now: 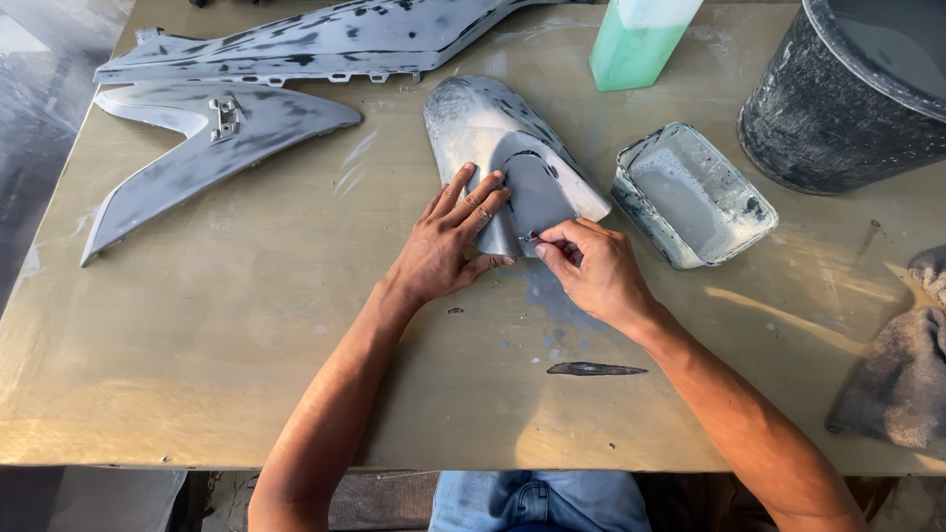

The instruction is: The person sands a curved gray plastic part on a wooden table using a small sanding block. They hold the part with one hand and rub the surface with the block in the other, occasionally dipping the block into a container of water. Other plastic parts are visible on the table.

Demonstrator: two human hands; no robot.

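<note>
You sand a grey fender (493, 133) at mid-counter.
Your left hand (445, 246) lies flat on the fender, grip released; your right hand (591, 271) pinches a small scrap (530, 237) against its near edge. Dark patches remain on its top, so much looks left. Just right sits a tray (729, 212), beyond it a bucket (788, 128); two panels (286, 44) lie left, nothing blocks you.

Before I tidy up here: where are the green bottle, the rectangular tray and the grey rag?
green bottle (631, 49), head view, its body
rectangular tray (724, 182), head view, right rim
grey rag (902, 374), head view, its middle
</note>
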